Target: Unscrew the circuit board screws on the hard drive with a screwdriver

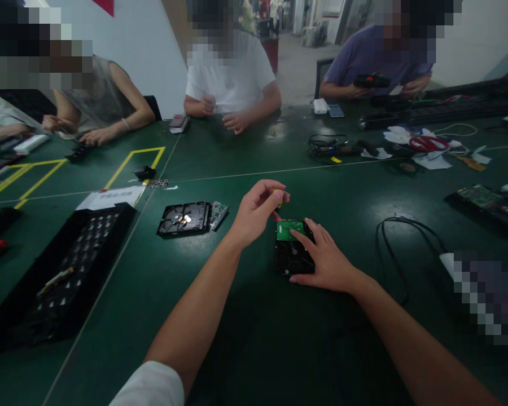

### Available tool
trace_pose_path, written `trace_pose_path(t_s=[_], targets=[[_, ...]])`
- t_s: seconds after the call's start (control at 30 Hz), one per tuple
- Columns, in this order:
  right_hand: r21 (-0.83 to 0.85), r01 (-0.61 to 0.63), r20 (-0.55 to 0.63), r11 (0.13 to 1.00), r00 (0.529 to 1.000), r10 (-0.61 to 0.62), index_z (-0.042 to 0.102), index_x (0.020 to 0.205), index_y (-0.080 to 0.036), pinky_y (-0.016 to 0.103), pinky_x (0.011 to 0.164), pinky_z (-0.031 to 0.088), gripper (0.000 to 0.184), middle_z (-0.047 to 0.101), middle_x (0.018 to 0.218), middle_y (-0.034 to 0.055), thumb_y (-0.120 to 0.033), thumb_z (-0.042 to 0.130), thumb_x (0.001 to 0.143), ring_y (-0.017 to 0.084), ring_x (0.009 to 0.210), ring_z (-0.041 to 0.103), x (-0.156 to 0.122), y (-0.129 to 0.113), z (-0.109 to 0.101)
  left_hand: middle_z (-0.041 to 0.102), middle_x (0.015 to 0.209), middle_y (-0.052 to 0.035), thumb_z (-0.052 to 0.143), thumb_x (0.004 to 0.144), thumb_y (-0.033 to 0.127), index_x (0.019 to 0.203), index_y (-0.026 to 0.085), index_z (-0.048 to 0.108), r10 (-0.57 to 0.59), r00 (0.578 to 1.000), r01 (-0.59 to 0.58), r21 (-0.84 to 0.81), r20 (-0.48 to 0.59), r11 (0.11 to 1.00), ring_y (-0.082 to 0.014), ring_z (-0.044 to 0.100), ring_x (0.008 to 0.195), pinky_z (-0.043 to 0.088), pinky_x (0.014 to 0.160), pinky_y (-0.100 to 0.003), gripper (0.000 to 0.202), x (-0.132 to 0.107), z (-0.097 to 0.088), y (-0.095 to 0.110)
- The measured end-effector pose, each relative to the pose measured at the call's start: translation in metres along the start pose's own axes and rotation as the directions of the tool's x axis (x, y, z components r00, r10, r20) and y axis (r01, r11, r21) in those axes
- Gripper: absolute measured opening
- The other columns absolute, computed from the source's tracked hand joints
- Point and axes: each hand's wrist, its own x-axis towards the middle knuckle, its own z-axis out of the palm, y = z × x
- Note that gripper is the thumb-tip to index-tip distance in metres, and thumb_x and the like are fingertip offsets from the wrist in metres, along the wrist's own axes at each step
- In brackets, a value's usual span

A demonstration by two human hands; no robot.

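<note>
Head view: left hand [257, 211] closed on a small yellow-handled tool [280, 195], just above the hard drive [294, 251]. Right hand [328, 256] part-spread, thumb and fingers gripping the drive, which lies on the desk [254, 344].

The desk [347, 197] is being dimly lit, patched with faint glare, shadowed in front and stretched toward the edges.

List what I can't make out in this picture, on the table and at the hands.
Head view:
Yellow item: mostly hidden by the left hand.
Drive: right side covered by the right hand.
Paper sheet: print too blurred to read.
Black tray: near left corner cut off by the left edge.
</note>
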Motion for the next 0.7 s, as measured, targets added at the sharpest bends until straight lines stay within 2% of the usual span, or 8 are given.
trace_pose_path(t_s=[0.1, 0.17, 0.27, 0.4, 0.53, 0.7], targets=[[0.005, 0.003, -0.007, 1.000, 1.000, -0.003, 0.027, 0.169, -0.028, 0.071, 0.128, 0.017, 0.118, -0.002, 0.179, 0.0158, -0.087, 0.068, 0.076, 0.051, 0.162, 0.010, -0.0003, -0.0007, -0.0005, 0.070, 0.119, -0.0079, 0.058, 0.103, 0.037, 0.114, 0.023, 0.066, -0.032, 0.999, 0.031, -0.072, -0.005, 0.997, -0.0213, 0.067, 0.115, 0.066, 0.077, -0.029, 0.020, 0.0009, -0.0001, -0.0002], [0.003, -0.001, -0.008, 1.000, 1.000, 0.001, 0.026, 0.169, -0.029, 0.071, 0.128, 0.018, 0.118, -0.002, 0.180, 0.0153, -0.088, 0.068, 0.075, 0.051, 0.162, 0.010, -0.0005, -0.0007, -0.0005, 0.069, 0.121, -0.0075, 0.057, 0.102, 0.037, 0.111, 0.023, 0.069, -0.030, 0.998, 0.027, -0.062, -0.051, 0.998, -0.0202, 0.066, 0.114, 0.067, 0.080, -0.030, 0.020, 0.0013, -0.0004, -0.0003], [0.002, -0.010, 0.005, 1.000, 1.000, 0.010, 0.028, 0.169, -0.028, 0.070, 0.128, 0.019, 0.118, -0.002, 0.180, 0.0154, -0.088, 0.067, 0.075, 0.051, 0.162, 0.010, -0.0005, -0.0004, -0.0004, 0.068, 0.116, -0.0075, 0.065, 0.100, 0.041, 0.106, 0.022, 0.074, -0.001, 0.993, 0.005, 0.034, -0.120, 0.999, -0.0168, 0.066, 0.098, 0.065, 0.070, -0.024, 0.022, 0.0015, -0.0005, -0.0005], [0.001, 0.001, -0.002, 1.000, 1.000, -0.001, 0.029, 0.168, -0.026, 0.069, 0.128, 0.017, 0.119, 0.000, 0.179, 0.0172, -0.089, 0.066, 0.075, 0.050, 0.162, 0.011, 0.0001, -0.0004, 0.0000, 0.070, 0.106, -0.0061, 0.070, 0.097, 0.045, 0.106, 0.022, 0.076, 0.024, 0.992, -0.011, 0.109, -0.124, 0.994, -0.0134, 0.064, 0.082, 0.061, 0.061, -0.022, 0.026, 0.0012, 0.0004, 0.0001], [-0.006, -0.009, 0.005, 1.000, 1.000, 0.009, 0.030, 0.168, -0.026, 0.069, 0.129, 0.017, 0.117, -0.001, 0.179, 0.0181, -0.090, 0.065, 0.076, 0.051, 0.162, 0.010, 0.0004, -0.0007, -0.0002, 0.073, 0.099, -0.0067, 0.076, 0.093, 0.043, 0.113, 0.019, 0.073, -0.028, 0.992, 0.034, 0.047, -0.125, 0.998, -0.0163, 0.068, 0.085, 0.059, 0.056, -0.022, 0.031, 0.0017, 0.0000, 0.0022], [-0.002, -0.004, 0.010, 1.000, 1.000, 0.004, 0.028, 0.168, -0.027, 0.071, 0.128, 0.018, 0.118, 0.000, 0.179, 0.0178, -0.090, 0.065, 0.075, 0.051, 0.162, 0.010, -0.0001, 0.0001, -0.0007, 0.077, 0.106, -0.0095, 0.071, 0.096, 0.043, 0.110, 0.019, 0.070, -0.042, 0.993, 0.046, 0.030, -0.111, 0.999, -0.0198, 0.073, 0.097, 0.058, 0.056, -0.022, 0.028, 0.0012, -0.0030, 0.0049]])
